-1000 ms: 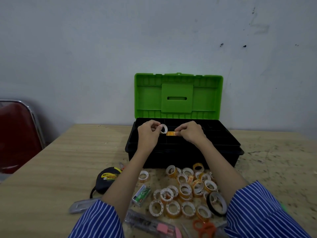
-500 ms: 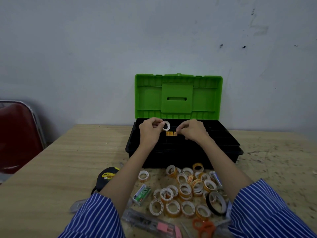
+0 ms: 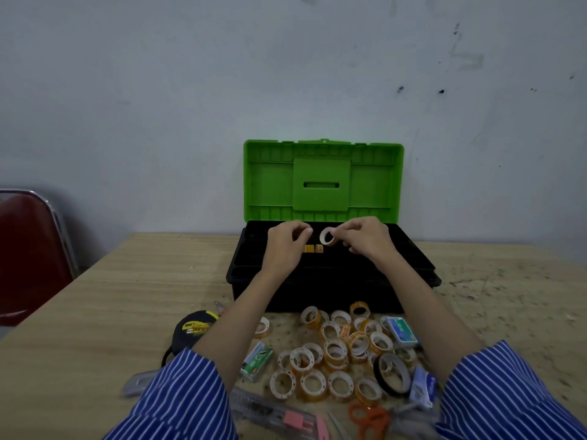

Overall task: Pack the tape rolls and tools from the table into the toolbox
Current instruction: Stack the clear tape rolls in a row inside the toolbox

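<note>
The toolbox stands open on the table, with a black base [image 3: 416, 268] and an upright green lid [image 3: 322, 182]. Both my hands hover over its top tray. My right hand [image 3: 365, 241] pinches a small white-cored tape roll [image 3: 327, 235] by its edge. My left hand [image 3: 286, 246] is just left of that roll, fingertips pinched together with nothing visible in them. Three orange tape rolls [image 3: 313, 248] stand on edge in the tray below my hands. A pile of tape rolls [image 3: 333, 354] lies on the table in front of the box, between my forearms.
Near the pile lie a black tape roll [image 3: 392, 373], a tape measure [image 3: 195, 327], a green staple box [image 3: 256, 360], a blue-green box [image 3: 400, 331], orange scissors [image 3: 370, 417], a cutter [image 3: 273, 414] and a grey knife [image 3: 139, 381]. A red chair [image 3: 28, 255] stands left.
The white-cored roll has passed from my left hand to my right hand. One more orange roll now stands in the tray than a second ago.
</note>
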